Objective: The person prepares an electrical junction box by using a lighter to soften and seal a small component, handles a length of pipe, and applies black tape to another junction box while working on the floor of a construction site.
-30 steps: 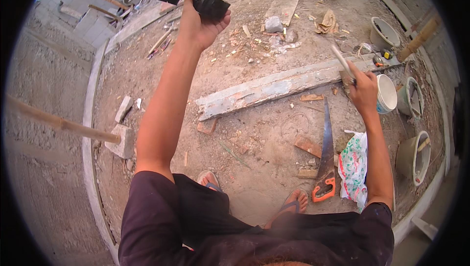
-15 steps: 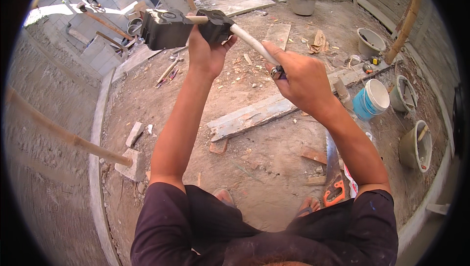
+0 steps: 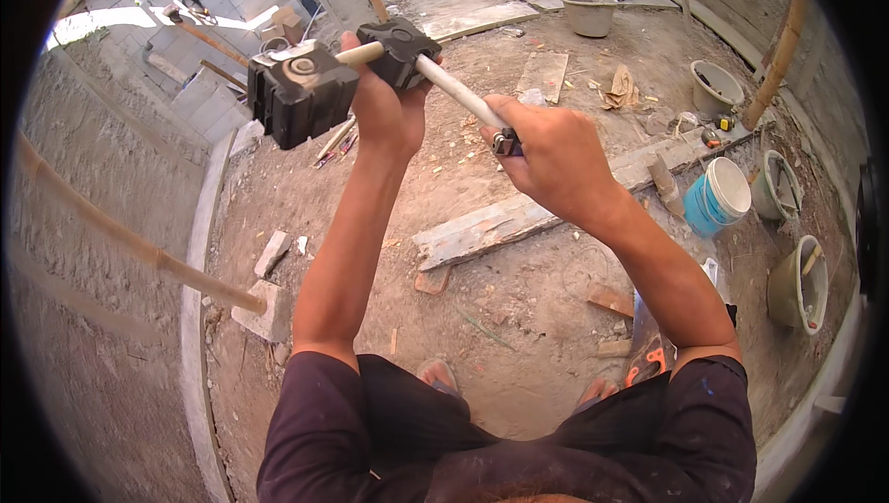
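A pale round rod is raised in front of me, slanting up to the left. Two chunky black blocks with ring-shaped moulded faces are on it: a larger block at the far left end and a smaller block nearer the middle. My left hand is closed around the rod and the smaller block from below, thumb up between the two blocks. My right hand grips the rod's near end. A small dark piece with a shiny metal tip pokes out of that fist; its kind is unclear.
A worn plank lies across the dirt floor. To the right stand a blue-and-white bucket and several grey tubs. An orange-handled saw lies partly behind my right forearm. A bamboo pole leans at left, its foot by a block.
The larger black block has tipped and dropped lower, and its face now turns more toward me. My right hand has shifted slightly left. The whole view has swung a little left.
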The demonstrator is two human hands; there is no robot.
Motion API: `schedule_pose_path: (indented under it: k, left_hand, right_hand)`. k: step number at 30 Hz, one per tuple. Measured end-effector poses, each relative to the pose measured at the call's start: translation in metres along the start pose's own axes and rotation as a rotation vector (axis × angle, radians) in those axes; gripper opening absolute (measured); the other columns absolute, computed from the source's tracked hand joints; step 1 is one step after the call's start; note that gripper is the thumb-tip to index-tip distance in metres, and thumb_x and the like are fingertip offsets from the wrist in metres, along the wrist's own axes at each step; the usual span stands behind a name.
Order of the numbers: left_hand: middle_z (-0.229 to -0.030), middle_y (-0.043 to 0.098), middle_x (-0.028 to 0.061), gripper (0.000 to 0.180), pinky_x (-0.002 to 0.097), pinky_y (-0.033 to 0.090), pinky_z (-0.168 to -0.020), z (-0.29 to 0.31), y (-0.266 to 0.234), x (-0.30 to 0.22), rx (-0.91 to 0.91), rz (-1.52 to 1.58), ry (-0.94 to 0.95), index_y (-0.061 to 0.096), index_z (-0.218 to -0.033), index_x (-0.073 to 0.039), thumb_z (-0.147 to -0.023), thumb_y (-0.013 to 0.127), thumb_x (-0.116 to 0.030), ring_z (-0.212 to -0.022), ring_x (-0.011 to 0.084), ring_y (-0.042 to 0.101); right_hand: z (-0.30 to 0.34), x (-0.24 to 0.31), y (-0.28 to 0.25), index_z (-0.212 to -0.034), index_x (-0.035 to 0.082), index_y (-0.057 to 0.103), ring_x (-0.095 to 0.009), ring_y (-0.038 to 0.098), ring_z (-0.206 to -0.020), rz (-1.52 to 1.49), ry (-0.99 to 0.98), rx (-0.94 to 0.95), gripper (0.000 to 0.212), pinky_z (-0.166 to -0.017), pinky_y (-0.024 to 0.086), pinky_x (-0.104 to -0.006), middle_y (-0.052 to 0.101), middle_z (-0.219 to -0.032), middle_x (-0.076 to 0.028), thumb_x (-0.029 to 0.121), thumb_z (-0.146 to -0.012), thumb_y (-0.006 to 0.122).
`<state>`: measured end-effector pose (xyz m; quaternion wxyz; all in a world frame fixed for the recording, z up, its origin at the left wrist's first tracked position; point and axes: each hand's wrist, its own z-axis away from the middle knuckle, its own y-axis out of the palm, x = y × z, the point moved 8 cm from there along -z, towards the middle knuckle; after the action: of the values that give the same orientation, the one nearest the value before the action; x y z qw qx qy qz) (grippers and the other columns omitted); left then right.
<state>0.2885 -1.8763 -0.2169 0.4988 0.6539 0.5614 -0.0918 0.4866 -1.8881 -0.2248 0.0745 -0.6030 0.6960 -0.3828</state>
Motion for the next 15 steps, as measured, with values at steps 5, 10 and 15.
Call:
schedule_pose_path:
  k: [5, 10, 15]
  left_hand:
    - [-0.107, 0.064, 0.0097, 0.063, 0.0466, 0.053, -0.086, -0.003, 0.000, -0.004, 0.056, -0.002, 0.051, 0.056, -0.121, -0.005, -0.101, 0.040, -0.063, -0.098, 0.0252, 0.063]
    - [-0.104, 0.065, 0.0119, 0.060, 0.0455, 0.056, -0.082, 0.013, 0.025, 0.022, 0.136, -0.047, 0.010, 0.057, -0.121, -0.004, -0.103, 0.040, -0.058, -0.092, 0.0269, 0.065]
    - [-0.102, 0.065, 0.0106, 0.056, 0.0461, 0.055, -0.082, 0.004, 0.010, 0.011, -0.085, -0.102, 0.090, 0.058, -0.113, -0.006, -0.104, 0.038, -0.057, -0.091, 0.0263, 0.064]
  right_hand:
    - [-0.004, -0.014, -0.001, -0.106, 0.000, 0.070, -0.021, 0.061, -0.052, -0.441, 0.172, 0.045, 0.026, -0.052, 0.045, -0.0362, 0.065, -0.063, -0.012, 0.020, -0.090, 0.071]
    - [-0.010, -0.031, 0.005, -0.108, -0.001, 0.070, -0.017, 0.059, -0.050, -0.617, 0.280, 0.114, 0.028, -0.049, 0.044, -0.0347, 0.064, -0.061, -0.010, 0.021, -0.091, 0.070]
    - [-0.005, -0.010, -0.012, -0.107, 0.005, 0.071, -0.028, 0.058, -0.051, 0.031, -0.008, -0.125, 0.024, -0.051, 0.045, -0.0371, 0.062, -0.062, -0.010, 0.024, -0.092, 0.070]
